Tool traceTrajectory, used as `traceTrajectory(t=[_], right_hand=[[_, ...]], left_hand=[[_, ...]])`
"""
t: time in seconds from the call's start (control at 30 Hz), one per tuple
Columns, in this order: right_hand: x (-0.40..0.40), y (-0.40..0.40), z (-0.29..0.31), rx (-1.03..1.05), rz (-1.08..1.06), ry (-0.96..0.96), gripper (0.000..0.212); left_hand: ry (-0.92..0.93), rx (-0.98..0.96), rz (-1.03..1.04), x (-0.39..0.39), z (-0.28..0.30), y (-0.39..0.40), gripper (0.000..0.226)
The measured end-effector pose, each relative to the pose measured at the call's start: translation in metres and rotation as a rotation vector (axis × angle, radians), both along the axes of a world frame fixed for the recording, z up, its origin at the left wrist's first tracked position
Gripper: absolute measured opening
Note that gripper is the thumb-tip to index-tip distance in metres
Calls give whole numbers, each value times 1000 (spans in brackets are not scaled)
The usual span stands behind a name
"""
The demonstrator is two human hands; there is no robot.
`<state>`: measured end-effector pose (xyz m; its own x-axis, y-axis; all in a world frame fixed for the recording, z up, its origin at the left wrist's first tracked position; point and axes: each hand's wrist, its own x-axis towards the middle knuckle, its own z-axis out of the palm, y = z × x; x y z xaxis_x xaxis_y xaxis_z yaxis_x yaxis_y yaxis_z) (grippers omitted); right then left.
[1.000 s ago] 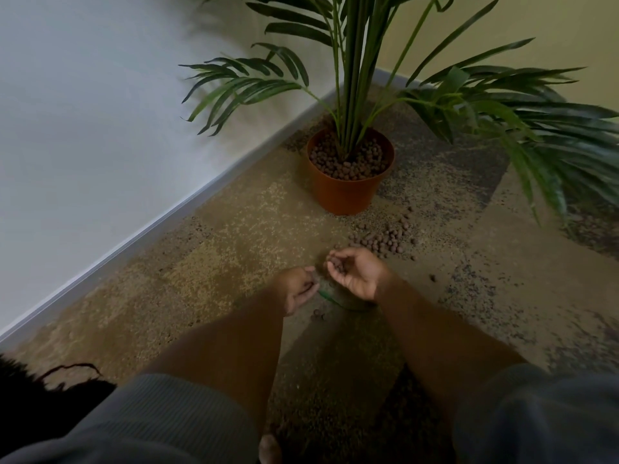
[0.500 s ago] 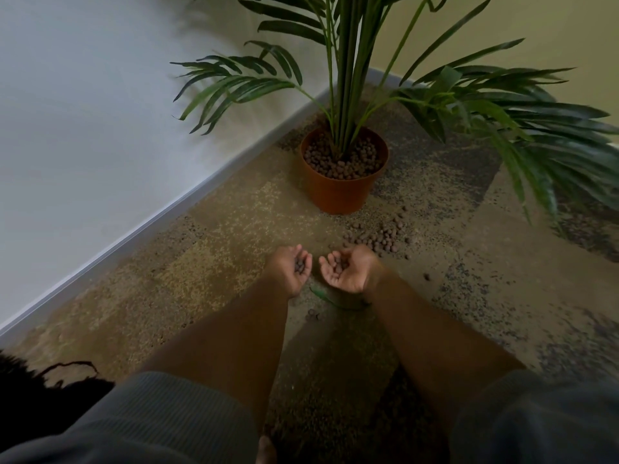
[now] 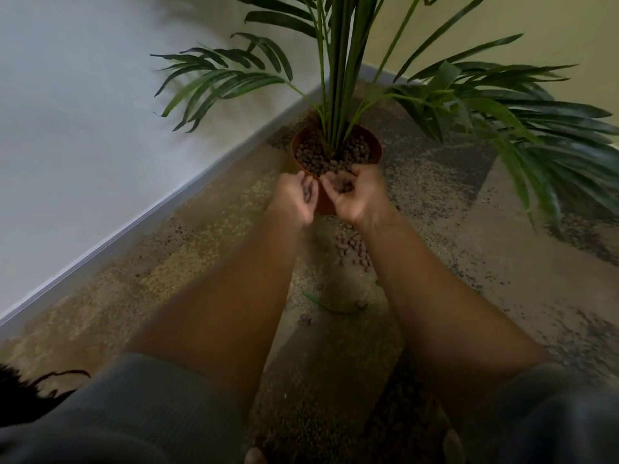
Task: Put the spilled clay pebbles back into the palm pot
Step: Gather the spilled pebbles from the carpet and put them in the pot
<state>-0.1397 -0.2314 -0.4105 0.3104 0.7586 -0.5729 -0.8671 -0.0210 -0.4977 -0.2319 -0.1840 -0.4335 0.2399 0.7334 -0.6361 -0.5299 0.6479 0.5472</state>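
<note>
palm pot [image 3: 299,155]: terracotta-coloured, upright on the patterned carpet [image 3: 207,249] in the corner where two walls meet, at about 12 o'clock from the person. its top is filled with round brown clay pebbles [image 3: 315,159] packed around the green stems [image 3: 335,95]; fronds spread out to 9 o'clock and 3 o'clock. a loose patch of spilled pebbles [image 3: 351,249] lies on the carpet at 6 o'clock of the pot, between the forearms, with a few strays and a fallen green leaf [image 3: 330,304] nearer the person.

left hand [image 3: 296,199]: raised at the pot's near rim, at about 7 o'clock of it, cupped and half closed with dark pebbles showing in the curl of the fingers (blurred, count not readable).

right hand [image 3: 355,192]: just beside the left, at 5 o'clock of the pot, palm up and loosely cupped, a small heap of pebbles resting in the palm, fingertips reaching over the rim.
</note>
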Motion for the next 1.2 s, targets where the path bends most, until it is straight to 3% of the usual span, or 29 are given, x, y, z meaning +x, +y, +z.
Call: traceTrajectory(t=[0.23, 0.53, 0.8, 0.93, 1.0, 1.2], right_hand=[[11, 23, 20, 92, -20, 38, 47], [8, 4, 6, 88, 21, 48, 44], [-20, -20, -26, -123, 338, -215, 23], [-28, -36, -46, -255, 465, -399, 11], [-31, -48, -55, -310, 560, -531, 12], [-51, -82, -87, -428, 997, -1108, 17]], left_hand=[[-92, 194, -141, 9, 28, 20, 37], [-126, 135, -67, -10, 12, 12, 47], [298, 166, -119, -41, -28, -29, 44], [568, 151, -260, -60, -60, -46, 21], [661, 171, -343, -70, -75, -52, 13], [1004, 337, -663, -80, -102, -72, 25]])
